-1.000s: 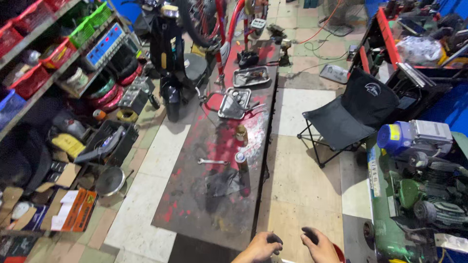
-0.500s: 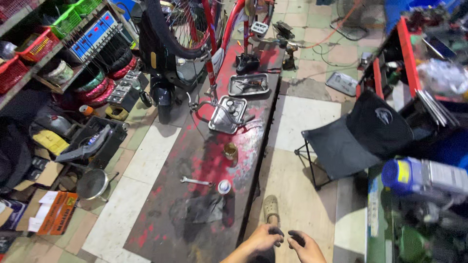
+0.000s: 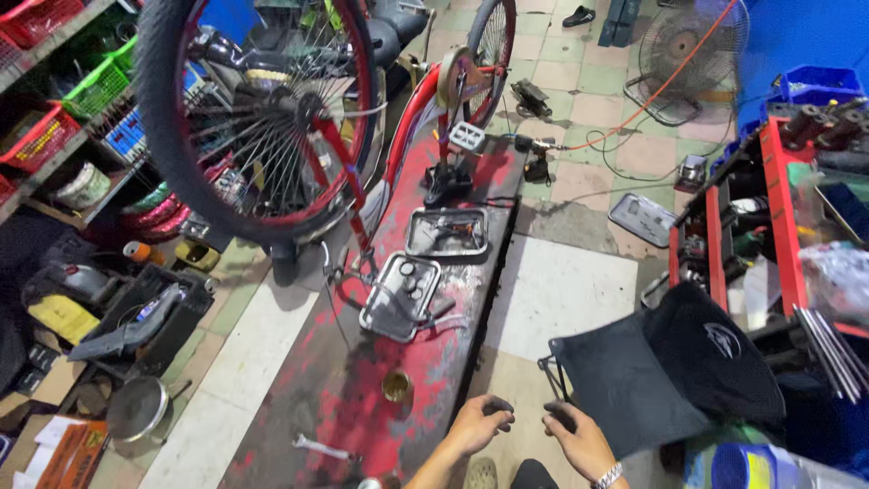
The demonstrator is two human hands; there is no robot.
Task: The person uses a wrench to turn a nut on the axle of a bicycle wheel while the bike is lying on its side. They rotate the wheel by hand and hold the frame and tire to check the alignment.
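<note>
1. Left hand (image 3: 477, 424): low in the head view, fingers curled around a small dark part (image 3: 499, 407); the grip is closed on it.
2. Right hand (image 3: 579, 437): just beside the left hand, fingertips pinching the other small dark piece (image 3: 558, 413); a metal wristband (image 3: 608, 475) shows on the wrist. Whether the 2 dark pieces are joined cannot be told.
3. Both hands are held over the pale floor tiles (image 3: 561, 290), near the right edge of the red-stained metal sheet (image 3: 362, 398) that lies on the floor.
4. Small brass-coloured cup (image 3: 397, 387): upright on the sheet, near and to the left of the left hand.
5. Wrench (image 3: 321, 447): flat on the sheet, below and left of the cup.
6. 2 metal trays: 1 tray (image 3: 401, 295) with small parts in the middle of the sheet, a second tray (image 3: 447, 232) just beyond it.
7. Red bicycle (image 3: 362, 136): upside down over the sheet, the near wheel (image 3: 253, 109) with spokes large in the upper left.
8. Black folding chair (image 3: 661, 371): just right of the right hand, on the floor tiles.
9. Red tool cart (image 3: 778, 199): at right, behind the chair, loaded with tools.
10. Floor fan (image 3: 692, 54): upper right, with an orange cable across it.
11. Shelves with red and green baskets (image 3: 63, 100): along the left edge.
</note>
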